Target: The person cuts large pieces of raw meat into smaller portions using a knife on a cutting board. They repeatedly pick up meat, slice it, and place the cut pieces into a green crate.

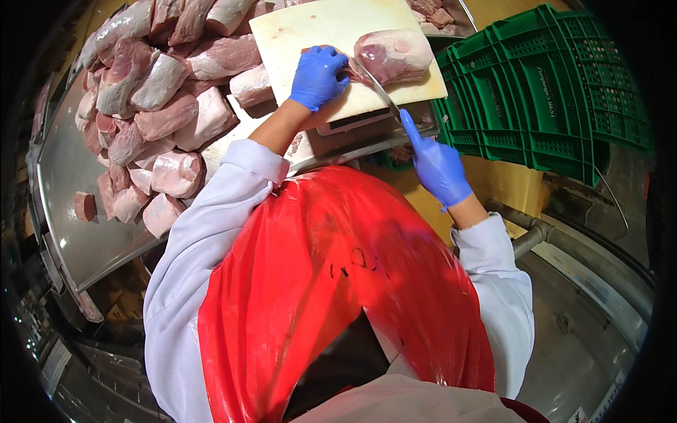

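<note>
My left hand, in a blue glove, has its fingers curled onto the thin, ragged end of a pork piece on the white cutting board. My right hand, also gloved in blue, is closed round the handle of a knife, with a finger stretched toward the blade. The blade crosses the meat just right of my left fingers, between the rounded, fat-covered main part and the thinner end. What lies under my left fingertips is partly hidden.
Many pork chunks are piled on a steel table at left, with more behind the board. Green plastic crates stand at right. A metal rail runs below them. My red apron meets the work edge.
</note>
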### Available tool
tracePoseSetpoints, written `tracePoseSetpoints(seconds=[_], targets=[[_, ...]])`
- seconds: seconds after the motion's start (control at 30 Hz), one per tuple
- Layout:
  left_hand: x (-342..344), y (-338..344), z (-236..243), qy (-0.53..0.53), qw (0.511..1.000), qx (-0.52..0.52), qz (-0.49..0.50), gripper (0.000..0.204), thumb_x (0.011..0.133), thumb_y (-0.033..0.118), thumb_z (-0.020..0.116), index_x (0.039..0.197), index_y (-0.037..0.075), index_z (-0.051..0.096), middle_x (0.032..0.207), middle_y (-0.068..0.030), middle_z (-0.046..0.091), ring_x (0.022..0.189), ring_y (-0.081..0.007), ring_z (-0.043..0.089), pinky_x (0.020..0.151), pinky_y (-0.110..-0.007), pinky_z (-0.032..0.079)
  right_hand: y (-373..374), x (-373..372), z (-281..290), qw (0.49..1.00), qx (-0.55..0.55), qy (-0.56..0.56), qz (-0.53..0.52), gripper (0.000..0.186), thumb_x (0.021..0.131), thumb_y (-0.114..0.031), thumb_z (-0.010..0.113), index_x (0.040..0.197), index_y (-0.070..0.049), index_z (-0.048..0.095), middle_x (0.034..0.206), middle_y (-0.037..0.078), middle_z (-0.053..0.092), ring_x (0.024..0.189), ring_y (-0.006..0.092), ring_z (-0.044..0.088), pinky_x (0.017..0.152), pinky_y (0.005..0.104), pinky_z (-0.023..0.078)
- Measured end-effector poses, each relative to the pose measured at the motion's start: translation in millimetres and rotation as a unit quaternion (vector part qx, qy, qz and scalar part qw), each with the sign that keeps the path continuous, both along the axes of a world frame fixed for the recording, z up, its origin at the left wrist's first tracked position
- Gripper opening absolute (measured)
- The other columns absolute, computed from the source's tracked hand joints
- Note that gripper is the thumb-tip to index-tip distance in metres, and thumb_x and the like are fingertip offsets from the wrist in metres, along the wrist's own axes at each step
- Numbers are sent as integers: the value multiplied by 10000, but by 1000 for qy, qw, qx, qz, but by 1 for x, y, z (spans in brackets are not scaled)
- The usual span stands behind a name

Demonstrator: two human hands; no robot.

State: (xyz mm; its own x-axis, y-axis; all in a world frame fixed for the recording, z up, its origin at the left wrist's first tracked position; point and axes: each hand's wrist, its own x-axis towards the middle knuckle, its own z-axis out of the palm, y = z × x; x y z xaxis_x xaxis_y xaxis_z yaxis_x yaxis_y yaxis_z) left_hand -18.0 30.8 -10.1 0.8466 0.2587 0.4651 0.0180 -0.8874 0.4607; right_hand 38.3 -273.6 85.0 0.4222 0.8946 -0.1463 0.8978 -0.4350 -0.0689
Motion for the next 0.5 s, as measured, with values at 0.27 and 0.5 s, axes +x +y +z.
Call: tracePoseSetpoints(seconds=[0.27, 0.5], targets=[[5, 0, 9, 25, 995, 65, 72, 280, 750, 312, 703, 996, 177, 708, 1147, -84, 634, 1087, -339, 562, 889, -494, 435, -54, 20, 17, 992, 81, 99, -8, 805, 911, -80, 548, 1625, -226, 205, 741, 170, 653, 597, 380, 639, 533, 504, 506], [-21, -35, 18, 76, 995, 52, 50, 219, 759, 230, 704, 948, 120, 685, 1005, -117, 627, 929, -349, 573, 788, -477, 471, 82, 31, -16, 976, 193, 89, -48, 711, 938, -121, 522, 1601, -191, 273, 739, 233, 665, 630, 423, 647, 585, 540, 511]])
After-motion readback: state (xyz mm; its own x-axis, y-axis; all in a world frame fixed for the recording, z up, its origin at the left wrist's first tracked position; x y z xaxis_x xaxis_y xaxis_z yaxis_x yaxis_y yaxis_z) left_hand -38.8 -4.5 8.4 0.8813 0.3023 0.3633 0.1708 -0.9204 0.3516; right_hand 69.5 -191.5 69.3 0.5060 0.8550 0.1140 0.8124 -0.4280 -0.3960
